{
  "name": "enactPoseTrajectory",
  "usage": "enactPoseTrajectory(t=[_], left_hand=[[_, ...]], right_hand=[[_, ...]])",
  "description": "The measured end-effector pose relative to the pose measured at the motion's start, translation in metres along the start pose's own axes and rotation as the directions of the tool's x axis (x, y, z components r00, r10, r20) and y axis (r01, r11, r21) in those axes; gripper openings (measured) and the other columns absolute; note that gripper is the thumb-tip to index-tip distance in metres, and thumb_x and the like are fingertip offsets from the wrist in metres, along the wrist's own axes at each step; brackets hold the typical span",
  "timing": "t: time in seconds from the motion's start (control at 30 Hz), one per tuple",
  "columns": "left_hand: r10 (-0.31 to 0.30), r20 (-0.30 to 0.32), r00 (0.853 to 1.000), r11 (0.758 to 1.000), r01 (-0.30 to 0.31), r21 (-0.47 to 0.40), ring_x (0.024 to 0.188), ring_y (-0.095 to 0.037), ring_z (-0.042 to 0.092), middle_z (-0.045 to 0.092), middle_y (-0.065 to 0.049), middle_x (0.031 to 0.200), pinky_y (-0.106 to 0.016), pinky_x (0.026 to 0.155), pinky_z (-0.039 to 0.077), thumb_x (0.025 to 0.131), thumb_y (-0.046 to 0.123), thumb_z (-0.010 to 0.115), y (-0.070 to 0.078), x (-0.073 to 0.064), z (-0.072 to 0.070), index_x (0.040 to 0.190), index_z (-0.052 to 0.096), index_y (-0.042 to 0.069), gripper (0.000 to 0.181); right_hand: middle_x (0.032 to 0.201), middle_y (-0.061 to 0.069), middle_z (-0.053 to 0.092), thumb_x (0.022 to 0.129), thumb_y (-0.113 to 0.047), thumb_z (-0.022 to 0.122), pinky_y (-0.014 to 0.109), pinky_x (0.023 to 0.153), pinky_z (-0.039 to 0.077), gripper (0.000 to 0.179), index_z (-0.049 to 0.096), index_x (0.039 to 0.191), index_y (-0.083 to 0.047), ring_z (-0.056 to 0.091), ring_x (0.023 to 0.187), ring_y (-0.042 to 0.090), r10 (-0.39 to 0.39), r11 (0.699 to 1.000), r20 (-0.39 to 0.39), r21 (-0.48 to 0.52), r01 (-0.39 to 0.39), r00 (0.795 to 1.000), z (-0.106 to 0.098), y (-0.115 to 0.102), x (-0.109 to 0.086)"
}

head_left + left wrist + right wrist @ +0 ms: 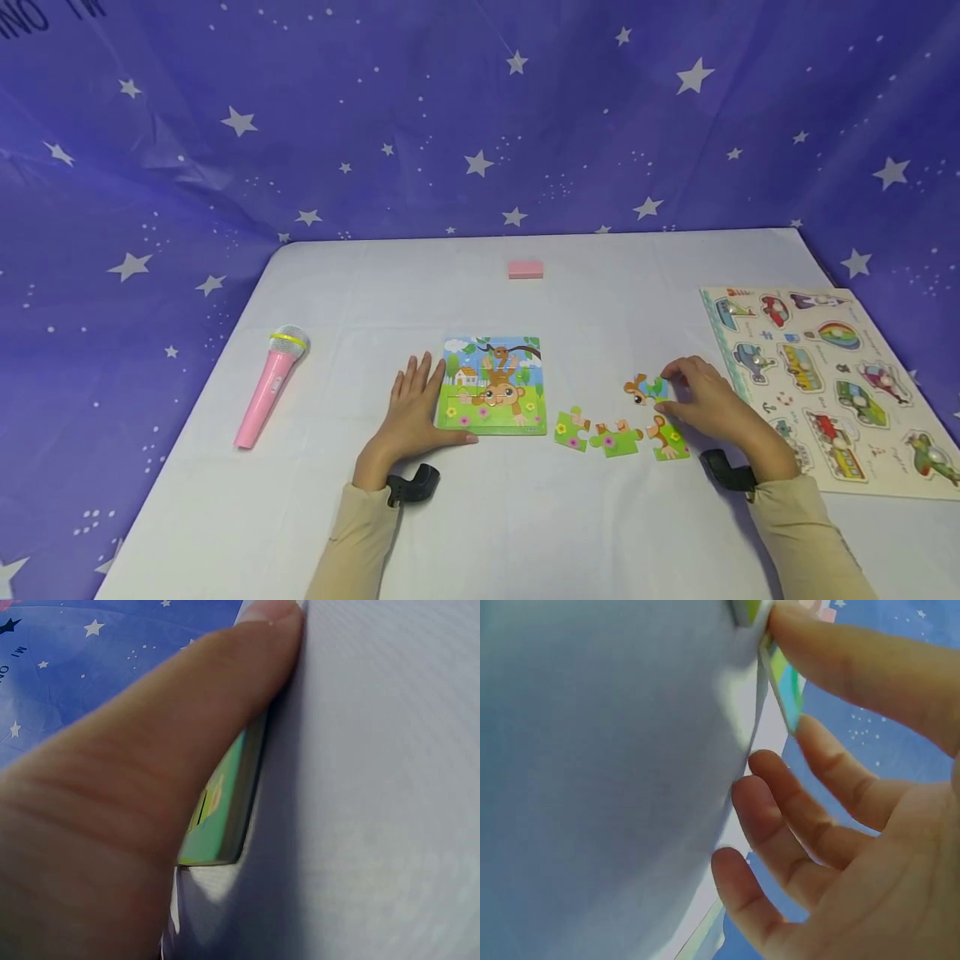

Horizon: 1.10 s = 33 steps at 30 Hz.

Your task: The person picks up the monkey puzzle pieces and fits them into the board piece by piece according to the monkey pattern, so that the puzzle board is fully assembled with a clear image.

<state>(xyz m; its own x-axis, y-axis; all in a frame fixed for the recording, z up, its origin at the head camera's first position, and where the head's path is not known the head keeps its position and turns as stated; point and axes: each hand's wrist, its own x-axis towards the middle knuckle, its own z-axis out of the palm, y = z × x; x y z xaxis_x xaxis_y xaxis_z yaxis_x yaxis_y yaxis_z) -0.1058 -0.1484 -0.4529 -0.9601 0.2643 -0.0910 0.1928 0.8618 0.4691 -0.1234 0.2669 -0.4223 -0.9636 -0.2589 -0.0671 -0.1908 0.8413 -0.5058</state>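
A square monkey puzzle (491, 400) lies in its tray on the table, with its picture filled in. My left hand (411, 410) rests around the tray's lower left corner, fingers stretched along the left side and thumb along the near edge. In the left wrist view the thumb covers much of the tray (217, 825). My right hand (705, 400) pinches a puzzle piece (658, 388) with blue and green on it between thumb and index finger. The piece (788, 686) stands tilted in the right wrist view. Just below it lie loose puzzle pieces (617, 439) in a row.
A pink toy microphone (266, 387) lies at the left. Toward the back is a small pink block (526, 270). A large vehicle picture board (817, 367) lies at the right, close behind my right hand. A purple starry cloth (420, 125) hangs behind the white table.
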Motion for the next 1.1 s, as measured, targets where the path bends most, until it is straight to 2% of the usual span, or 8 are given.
enactPoseTrajectory(t=[0.17, 0.33, 0.67, 0.93, 1.1], left_hand=[[-0.002, -0.005, 1.0, 1.0, 0.002, -0.002, 0.141, -0.031, -0.01, -0.002, -0.013, 0.154, -0.05, 0.114, -0.003, 0.059, 0.065, 0.071, 0.0001, -0.0009, -0.0001, 0.147, 0.009, 0.011, 0.12], [0.001, -0.016, 1.0, 1.0, -0.001, -0.008, 0.141, -0.033, -0.008, 0.0, -0.015, 0.153, -0.052, 0.113, -0.002, 0.059, 0.064, 0.071, 0.0006, -0.0021, -0.0006, 0.147, 0.011, 0.01, 0.119], [0.001, -0.011, 1.0, 1.0, -0.001, -0.016, 0.141, -0.033, -0.008, 0.0, -0.016, 0.153, -0.051, 0.113, -0.003, 0.059, 0.063, 0.072, 0.0009, -0.002, 0.0001, 0.147, 0.011, 0.01, 0.119], [0.006, -0.011, 1.0, 1.0, -0.006, 0.004, 0.141, -0.032, -0.009, -0.001, -0.015, 0.154, -0.05, 0.114, -0.003, 0.059, 0.064, 0.071, -0.0002, -0.0004, 0.0008, 0.147, 0.009, 0.011, 0.12], [0.011, -0.014, 1.0, 1.0, -0.011, 0.001, 0.141, -0.032, -0.009, -0.001, -0.015, 0.153, -0.05, 0.113, -0.003, 0.059, 0.064, 0.071, 0.0003, 0.0, -0.0002, 0.147, 0.01, 0.01, 0.12]], right_hand=[[0.087, 0.008, 0.058, 0.077, -0.009, 0.069, 0.033, 0.071, 0.043, 0.03, 0.051, 0.1, -0.004, 0.056, 0.083, 0.022, -0.044, 0.999, -0.073, 0.01, 0.045, 0.996, 0.0012, 0.0012, 0.0], [0.079, 0.002, 0.057, 0.076, -0.002, 0.067, 0.021, 0.061, 0.043, 0.026, 0.049, 0.096, -0.004, 0.051, 0.072, 0.007, -0.065, 0.997, -0.11, 0.041, 0.07, 0.992, 0.0031, 0.0013, 0.0005], [0.079, 0.004, 0.057, 0.078, -0.003, 0.065, 0.022, 0.063, 0.044, 0.024, 0.049, 0.096, -0.004, 0.057, 0.075, 0.018, -0.058, 0.994, -0.098, 0.085, 0.066, 0.993, 0.0017, -0.0015, -0.0018], [0.082, 0.004, 0.054, 0.081, -0.003, 0.063, 0.019, 0.058, 0.042, 0.03, 0.051, 0.109, -0.005, 0.053, 0.068, 0.001, -0.097, 0.982, -0.109, 0.154, 0.113, 0.989, 0.0039, -0.0009, -0.0017], [0.095, 0.009, 0.061, 0.084, -0.001, 0.059, 0.019, 0.06, 0.043, 0.028, 0.06, 0.11, -0.011, 0.054, 0.073, 0.005, -0.093, 0.981, -0.076, 0.166, 0.104, 0.993, 0.0048, -0.0031, -0.0026]])
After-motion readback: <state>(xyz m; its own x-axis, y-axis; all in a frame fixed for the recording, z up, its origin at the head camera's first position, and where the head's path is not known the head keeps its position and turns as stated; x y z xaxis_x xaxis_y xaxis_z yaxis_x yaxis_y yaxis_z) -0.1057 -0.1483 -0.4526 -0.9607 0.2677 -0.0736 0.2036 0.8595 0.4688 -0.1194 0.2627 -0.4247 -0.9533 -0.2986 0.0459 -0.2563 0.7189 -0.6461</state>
